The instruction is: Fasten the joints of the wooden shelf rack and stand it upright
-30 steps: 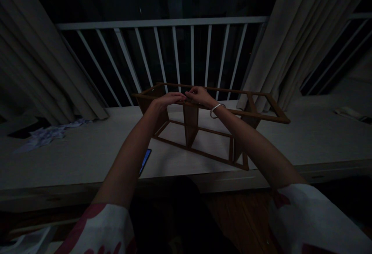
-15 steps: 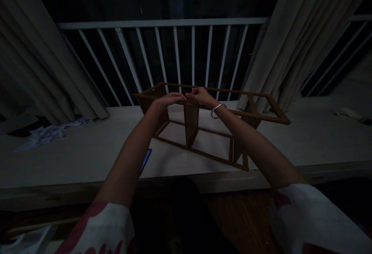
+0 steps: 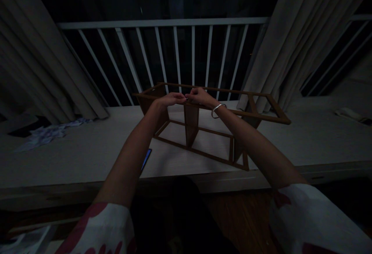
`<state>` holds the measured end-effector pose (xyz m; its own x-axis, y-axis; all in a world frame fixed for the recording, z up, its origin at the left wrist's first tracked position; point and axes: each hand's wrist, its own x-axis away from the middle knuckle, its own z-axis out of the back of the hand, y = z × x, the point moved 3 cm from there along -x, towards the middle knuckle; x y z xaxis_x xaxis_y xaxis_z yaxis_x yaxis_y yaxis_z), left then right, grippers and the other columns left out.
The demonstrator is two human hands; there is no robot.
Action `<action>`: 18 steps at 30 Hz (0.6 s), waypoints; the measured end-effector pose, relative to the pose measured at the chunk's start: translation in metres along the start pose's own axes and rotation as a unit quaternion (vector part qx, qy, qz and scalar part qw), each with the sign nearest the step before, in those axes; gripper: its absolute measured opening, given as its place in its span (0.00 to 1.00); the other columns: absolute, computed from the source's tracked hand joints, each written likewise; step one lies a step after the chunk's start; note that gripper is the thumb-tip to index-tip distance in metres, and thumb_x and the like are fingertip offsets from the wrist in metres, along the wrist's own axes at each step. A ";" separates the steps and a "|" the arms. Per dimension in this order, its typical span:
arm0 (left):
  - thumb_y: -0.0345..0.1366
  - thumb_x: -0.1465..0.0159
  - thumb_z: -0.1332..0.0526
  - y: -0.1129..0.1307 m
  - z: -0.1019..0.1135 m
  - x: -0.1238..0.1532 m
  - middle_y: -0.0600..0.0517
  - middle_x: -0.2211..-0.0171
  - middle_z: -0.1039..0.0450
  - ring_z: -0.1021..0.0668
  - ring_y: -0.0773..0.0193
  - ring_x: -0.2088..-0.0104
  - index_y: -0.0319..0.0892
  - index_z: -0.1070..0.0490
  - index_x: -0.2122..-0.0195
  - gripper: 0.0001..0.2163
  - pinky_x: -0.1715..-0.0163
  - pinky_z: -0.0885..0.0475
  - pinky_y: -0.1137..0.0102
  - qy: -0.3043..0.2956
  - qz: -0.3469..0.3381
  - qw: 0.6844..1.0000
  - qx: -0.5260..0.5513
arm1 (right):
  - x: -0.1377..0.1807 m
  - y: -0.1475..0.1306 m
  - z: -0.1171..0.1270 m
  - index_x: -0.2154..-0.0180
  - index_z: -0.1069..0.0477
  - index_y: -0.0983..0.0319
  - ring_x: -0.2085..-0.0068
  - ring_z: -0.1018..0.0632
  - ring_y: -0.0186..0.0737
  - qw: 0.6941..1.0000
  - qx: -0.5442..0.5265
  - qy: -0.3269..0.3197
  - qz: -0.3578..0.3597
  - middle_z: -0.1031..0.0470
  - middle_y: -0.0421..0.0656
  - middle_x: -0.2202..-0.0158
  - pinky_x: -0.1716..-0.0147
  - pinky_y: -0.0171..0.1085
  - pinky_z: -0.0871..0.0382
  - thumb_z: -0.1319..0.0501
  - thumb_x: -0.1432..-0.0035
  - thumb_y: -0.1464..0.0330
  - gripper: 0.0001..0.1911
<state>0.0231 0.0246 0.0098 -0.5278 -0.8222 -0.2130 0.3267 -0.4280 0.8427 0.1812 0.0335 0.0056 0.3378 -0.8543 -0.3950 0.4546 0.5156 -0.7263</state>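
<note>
A brown wooden shelf frame (image 3: 192, 124) lies on its side on the white window ledge, its shelf boards standing upright between two side frames. My left hand (image 3: 172, 99) rests at the upper side rail, fingers drawn together near the top of the middle board. Right beside it, my right hand (image 3: 200, 95) is closed in a pinch over the same spot, a silver bangle (image 3: 218, 110) on its wrist. The fingertips of both hands almost meet. Whatever lies between them is too small and dark to make out.
A phone with a lit blue screen (image 3: 146, 159) lies by my left forearm on the ledge (image 3: 116, 141). Crumpled patterned cloth (image 3: 46, 134) is at the left. Behind the shelf stands a white railing (image 3: 162, 23), with curtains (image 3: 270, 40) on both sides. The light is dim.
Almost nothing differs. The fingers of my right hand have shifted very slightly at the rail; the shelf frame and my left hand stay in place.
</note>
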 end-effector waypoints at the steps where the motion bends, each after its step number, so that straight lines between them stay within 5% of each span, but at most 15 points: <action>1: 0.39 0.51 0.39 -0.001 0.000 0.000 0.51 0.69 0.30 0.29 0.67 0.65 0.38 0.30 0.71 0.10 0.60 0.39 0.69 -0.001 0.000 1.000 -0.005 | 0.001 -0.001 0.000 0.78 0.39 0.64 0.79 0.40 0.28 1.000 -0.001 -0.003 0.001 0.39 0.38 0.81 0.81 0.30 0.48 0.43 0.54 0.54 0.19; 18: 0.36 0.52 0.40 -0.002 0.001 -0.001 0.53 0.71 0.31 0.31 0.67 0.66 0.39 0.30 0.69 0.10 0.60 0.40 0.70 -0.007 0.012 1.000 0.001 | 0.011 -0.019 0.000 0.78 0.37 0.66 0.79 0.41 0.27 0.998 -0.002 -0.053 0.029 0.40 0.37 0.82 0.80 0.30 0.49 0.44 0.53 0.56 0.18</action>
<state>0.0226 0.0264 0.0088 -0.5313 -0.8264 -0.1863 0.3378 -0.4084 0.8480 0.1764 0.0145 0.0151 0.4483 -0.8112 -0.3755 0.4292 0.5638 -0.7056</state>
